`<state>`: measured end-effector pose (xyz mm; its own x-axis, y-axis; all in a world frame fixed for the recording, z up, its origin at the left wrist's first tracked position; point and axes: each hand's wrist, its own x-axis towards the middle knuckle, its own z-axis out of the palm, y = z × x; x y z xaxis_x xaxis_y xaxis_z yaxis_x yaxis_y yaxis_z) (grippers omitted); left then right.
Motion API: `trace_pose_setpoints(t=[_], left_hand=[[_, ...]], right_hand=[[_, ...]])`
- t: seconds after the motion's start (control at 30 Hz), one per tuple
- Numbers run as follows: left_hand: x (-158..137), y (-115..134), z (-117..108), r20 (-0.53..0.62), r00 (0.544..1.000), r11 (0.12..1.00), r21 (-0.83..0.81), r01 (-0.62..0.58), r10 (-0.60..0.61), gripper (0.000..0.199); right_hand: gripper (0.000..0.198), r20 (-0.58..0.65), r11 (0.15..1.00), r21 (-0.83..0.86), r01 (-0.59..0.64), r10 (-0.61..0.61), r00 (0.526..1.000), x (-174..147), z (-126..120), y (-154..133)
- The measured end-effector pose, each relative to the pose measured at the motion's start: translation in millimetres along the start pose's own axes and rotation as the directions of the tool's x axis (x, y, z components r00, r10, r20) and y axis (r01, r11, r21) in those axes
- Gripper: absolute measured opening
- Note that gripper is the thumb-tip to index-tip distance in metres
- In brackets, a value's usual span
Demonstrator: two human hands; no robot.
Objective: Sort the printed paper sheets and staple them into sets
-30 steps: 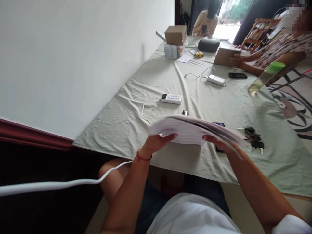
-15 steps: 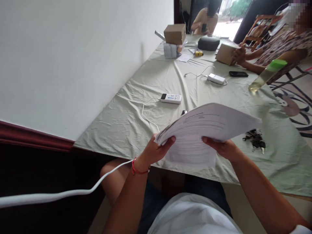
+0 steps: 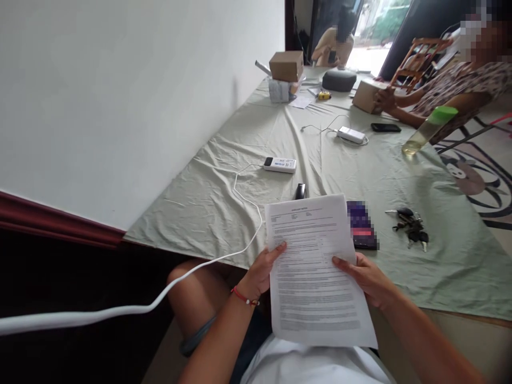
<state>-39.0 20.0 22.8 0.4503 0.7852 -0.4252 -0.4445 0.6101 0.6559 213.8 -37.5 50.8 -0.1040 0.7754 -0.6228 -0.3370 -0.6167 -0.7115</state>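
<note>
A printed paper document (image 3: 316,288) hangs upright in front of me, its text side facing me. My left hand (image 3: 264,269) is closed on its left edge, thumb over the front. On the opposite edge my right hand (image 3: 368,274) grips it the same way, with the fingers hidden behind. Whether it is one sheet or several, I cannot tell. Just behind the paper's right edge lies a phone (image 3: 362,226) with a lit screen, partly covered. A small black object (image 3: 300,191) shows above the paper's top edge.
A white power bank (image 3: 280,165) with a white cable (image 3: 256,208) lies ahead. Keys (image 3: 410,226) rest at right, a tilted green-capped bottle (image 3: 428,130) beyond. Another person's hands (image 3: 384,100) hold a cardboard box (image 3: 366,96). A second box (image 3: 286,65) sits by the wall.
The document has gone from bent and tilted to flat and upright, lower and closer to me. Both my hands moved down with it, and the phone behind it has come into view.
</note>
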Motion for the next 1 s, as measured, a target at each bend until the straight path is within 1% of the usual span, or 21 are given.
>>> trace_pose_setpoints(t=[0.13, 0.2, 0.3, 0.4, 0.5, 0.53, 0.6, 0.67, 0.77, 0.83, 0.9, 1.0], left_hand=[[2, 2, 6, -0.005, 1.000, 0.999, -0.030, -0.025, 0.025, 0.048], [4, 6, 7, -0.008, 1.000, 1.000, -0.011, -0.027, 0.027, 0.048], [10, 17, 2, -0.015, 0.999, 0.999, 0.003, -0.045, 0.045, 0.048], [24, 29, -5, -0.005, 0.990, 0.989, -0.034, -0.143, 0.143, 0.051], [42, 40, -6, 0.057, 0.962, 0.961, -0.094, -0.260, 0.266, 0.062], [48, 42, -6, 0.072, 0.952, 0.951, -0.109, -0.290, 0.299, 0.059], [58, 41, -4, 0.089, 0.939, 0.941, -0.106, -0.323, 0.332, 0.047], [68, 35, -1, 0.071, 0.938, 0.939, -0.087, -0.332, 0.338, 0.035], [77, 22, 0, 0.000, 0.941, 0.937, -0.082, -0.338, 0.339, 0.027], [81, 15, 0, -0.036, 0.939, 0.935, -0.084, -0.345, 0.343, 0.028], [83, 11, 0, -0.057, 0.943, 0.938, -0.096, -0.333, 0.329, 0.033], [84, 13, 1, -0.070, 0.961, 0.949, -0.153, -0.276, 0.268, 0.041]], right_hand=[[0.046, 0.010, 0.999, -0.021, 0.048, -0.047, 0.999, 4, 0, -6], [0.045, 0.027, 0.999, -0.031, 0.043, -0.042, 0.999, 6, -3, -9], [0.046, 0.042, 0.999, -0.044, 0.011, -0.009, 0.999, 6, -9, -8], [0.046, 0.062, 0.999, -0.030, -0.022, 0.024, 0.998, 5, -14, -3], [0.044, 0.048, 0.999, 0.008, -0.045, 0.045, 0.998, 6, -18, 3], [0.043, 0.038, 0.999, 0.014, -0.049, 0.048, 0.998, 7, -19, 4], [0.041, 0.025, 0.999, -0.001, -0.052, 0.052, 0.998, 10, -21, 7], [0.039, 0.016, 0.998, -0.045, -0.041, 0.042, 0.999, 14, -24, 9], [0.040, -0.040, 0.997, -0.076, 0.018, -0.021, 0.999, 20, -27, 13], [0.039, -0.106, 0.996, -0.061, 0.062, -0.068, 0.992, 22, -28, 16], [0.038, -0.158, 0.995, -0.062, 0.078, -0.087, 0.984, 23, -28, 18], [0.041, -0.163, 0.994, -0.081, 0.074, -0.087, 0.983, 22, -28, 19]])
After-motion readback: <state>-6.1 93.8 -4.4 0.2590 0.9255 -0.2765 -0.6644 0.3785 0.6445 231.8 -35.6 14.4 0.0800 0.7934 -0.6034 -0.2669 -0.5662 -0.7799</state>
